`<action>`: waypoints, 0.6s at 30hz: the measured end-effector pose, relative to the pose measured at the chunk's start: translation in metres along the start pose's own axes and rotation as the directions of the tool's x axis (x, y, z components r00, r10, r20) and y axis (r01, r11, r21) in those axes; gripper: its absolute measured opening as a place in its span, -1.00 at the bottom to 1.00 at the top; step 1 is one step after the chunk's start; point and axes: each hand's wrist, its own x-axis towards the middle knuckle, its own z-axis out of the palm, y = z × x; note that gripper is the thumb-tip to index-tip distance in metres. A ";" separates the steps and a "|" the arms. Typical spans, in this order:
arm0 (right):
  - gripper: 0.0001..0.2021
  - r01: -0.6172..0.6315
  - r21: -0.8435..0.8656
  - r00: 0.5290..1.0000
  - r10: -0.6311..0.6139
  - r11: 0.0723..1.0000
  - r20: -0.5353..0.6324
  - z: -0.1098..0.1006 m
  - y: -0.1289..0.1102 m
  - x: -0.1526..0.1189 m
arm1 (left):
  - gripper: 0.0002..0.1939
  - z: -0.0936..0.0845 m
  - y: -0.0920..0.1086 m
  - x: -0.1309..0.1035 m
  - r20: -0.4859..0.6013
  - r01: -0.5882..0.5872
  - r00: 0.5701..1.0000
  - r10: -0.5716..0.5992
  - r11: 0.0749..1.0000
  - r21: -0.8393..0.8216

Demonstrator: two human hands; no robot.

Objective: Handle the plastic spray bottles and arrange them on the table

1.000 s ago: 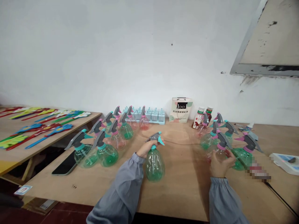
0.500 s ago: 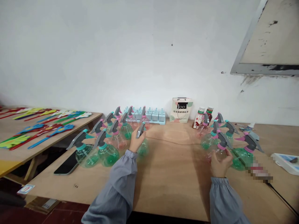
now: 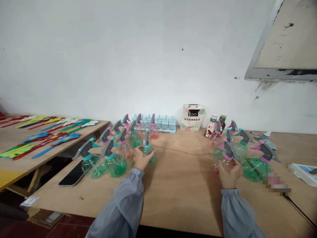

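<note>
My left hand [image 3: 143,158] is wrapped round the body of a green spray bottle [image 3: 149,150] with a grey and teal head, at the right edge of the left group. Beside it are more green bottles [image 3: 116,165] and pink bottles [image 3: 125,150]. My right hand [image 3: 229,173] grips a clear pinkish spray bottle [image 3: 227,160] with a pink collar, at the front of the right group. A large green bottle [image 3: 256,168] stands just right of that hand, and another green one [image 3: 240,150] behind it.
A black phone [image 3: 72,173] lies at the left. Along the wall stand a light-blue mould tray [image 3: 164,125], a paper bag [image 3: 192,118] and two red bottles [image 3: 211,126]. A pixelated object with a cable and a white tray [image 3: 305,175] are at the right. Colourful hand-shaped sticks [image 3: 55,145] cover the left table.
My left hand has moved from the green bottle's spray head down to its body, and that bottle now sits slightly left. My right hand and its bottle have shifted a little left.
</note>
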 end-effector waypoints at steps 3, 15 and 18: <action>-0.42 0.087 0.029 0.994 -0.089 0.996 0.061 0.008 -0.007 -0.011 | -0.29 0.005 -0.004 0.002 -0.008 0.013 1.000 -0.012 0.995 0.099; -0.36 0.092 0.338 0.880 -0.235 0.937 0.412 0.018 -0.024 -0.055 | -0.17 0.041 0.009 0.065 0.076 0.088 0.992 -0.097 0.989 0.115; -0.35 0.181 0.354 0.854 -0.325 0.917 0.405 0.019 -0.028 -0.059 | -0.14 0.043 0.007 0.066 0.072 0.072 0.994 -0.081 0.991 0.113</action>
